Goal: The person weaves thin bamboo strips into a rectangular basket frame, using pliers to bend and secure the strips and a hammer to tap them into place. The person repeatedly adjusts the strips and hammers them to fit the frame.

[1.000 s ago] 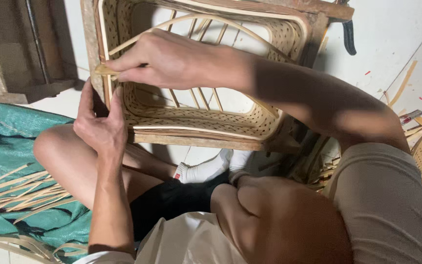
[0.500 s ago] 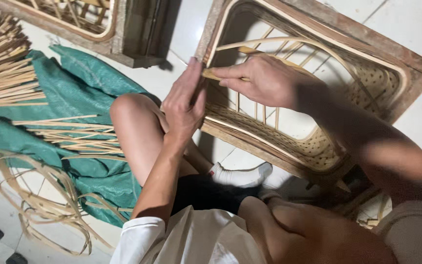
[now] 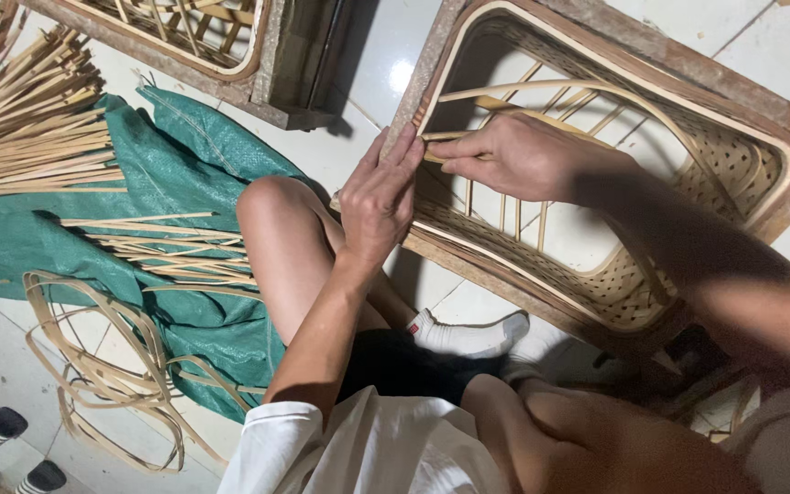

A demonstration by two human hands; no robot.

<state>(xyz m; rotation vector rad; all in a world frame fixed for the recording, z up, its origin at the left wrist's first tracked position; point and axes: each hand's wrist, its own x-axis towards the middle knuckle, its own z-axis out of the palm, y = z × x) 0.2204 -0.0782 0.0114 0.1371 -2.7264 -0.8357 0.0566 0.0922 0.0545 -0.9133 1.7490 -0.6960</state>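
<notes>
Now, from the head view, I see my left hand [image 3: 378, 203] pressed flat, fingers straight and together, against the near corner of the wooden frame [image 3: 596, 55] that holds the half-woven basket [image 3: 733, 165]. My right hand [image 3: 514, 157] sits just beside it, fingers pinched on a thin cane strip [image 3: 541, 90] (it arcs away over the open middle). Left of my left hand lie a green sack [image 3: 185, 155], loose splints [image 3: 29, 119] and coiled cane [image 3: 102, 366].
</notes>
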